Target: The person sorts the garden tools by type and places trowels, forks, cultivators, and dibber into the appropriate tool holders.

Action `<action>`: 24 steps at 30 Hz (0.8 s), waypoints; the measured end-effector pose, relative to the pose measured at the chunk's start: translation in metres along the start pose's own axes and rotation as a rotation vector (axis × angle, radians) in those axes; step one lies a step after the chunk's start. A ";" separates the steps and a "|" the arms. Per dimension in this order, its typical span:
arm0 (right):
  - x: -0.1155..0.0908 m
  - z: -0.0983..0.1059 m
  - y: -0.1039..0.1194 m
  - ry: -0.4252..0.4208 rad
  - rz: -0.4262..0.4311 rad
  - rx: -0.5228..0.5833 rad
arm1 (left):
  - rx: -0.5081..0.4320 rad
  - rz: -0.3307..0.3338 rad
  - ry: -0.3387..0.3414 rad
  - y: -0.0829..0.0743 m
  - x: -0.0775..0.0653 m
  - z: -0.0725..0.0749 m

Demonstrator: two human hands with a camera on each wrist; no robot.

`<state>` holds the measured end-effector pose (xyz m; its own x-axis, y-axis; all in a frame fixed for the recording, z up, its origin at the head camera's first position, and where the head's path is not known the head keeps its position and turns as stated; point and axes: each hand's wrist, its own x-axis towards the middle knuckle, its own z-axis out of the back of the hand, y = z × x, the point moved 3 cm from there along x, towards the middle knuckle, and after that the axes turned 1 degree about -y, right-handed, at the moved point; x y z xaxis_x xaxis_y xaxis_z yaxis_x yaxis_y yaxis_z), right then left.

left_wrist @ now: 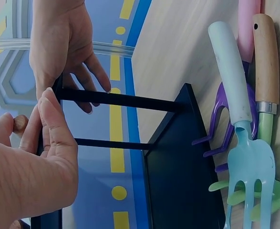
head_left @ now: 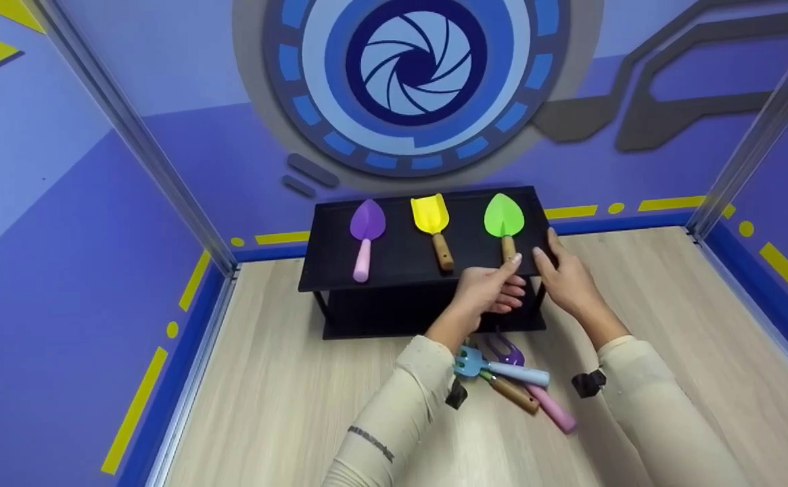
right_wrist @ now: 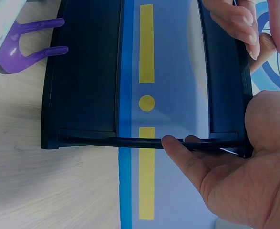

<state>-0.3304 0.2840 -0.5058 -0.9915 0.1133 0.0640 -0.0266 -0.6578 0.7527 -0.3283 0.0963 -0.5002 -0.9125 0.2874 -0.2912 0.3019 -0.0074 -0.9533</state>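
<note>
Three toy garden tools lie in a row on the black shelf's top board point(head_left: 394, 260): a purple trowel point(head_left: 368, 220) with a pink handle, a yellow shovel point(head_left: 431, 215), and a green trowel point(head_left: 504, 216). My left hand point(head_left: 492, 289) pinches the wooden handle end of the green trowel at the front edge, thumb uppermost. At the right front corner, my right hand point(head_left: 569, 281) grips the shelf, thumb over the top and fingers along the side. One fingertip point(right_wrist: 171, 143) meets the shelf's post in the right wrist view.
On the wooden tabletop point(head_left: 265, 406) before the shelf, several hand forks overlap: a light-blue fork point(left_wrist: 247, 157), a purple fork point(head_left: 512, 355) with a pink handle, and a green fork point(left_wrist: 278, 193) with a wooden handle. Blue-and-purple wall panels point(head_left: 184, 149) stand behind and at both sides.
</note>
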 end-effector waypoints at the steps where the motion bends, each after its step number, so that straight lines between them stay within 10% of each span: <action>1: 0.000 0.000 0.000 -0.001 0.001 0.001 | 0.001 0.001 0.004 0.000 0.000 0.000; 24: -0.007 0.007 -0.007 0.028 -0.034 0.005 | 0.071 -0.021 0.171 0.022 -0.019 0.018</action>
<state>-0.3225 0.2932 -0.5067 -0.9932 0.1146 0.0203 -0.0595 -0.6503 0.7574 -0.3090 0.0732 -0.5169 -0.8562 0.4468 -0.2593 0.2575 -0.0661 -0.9640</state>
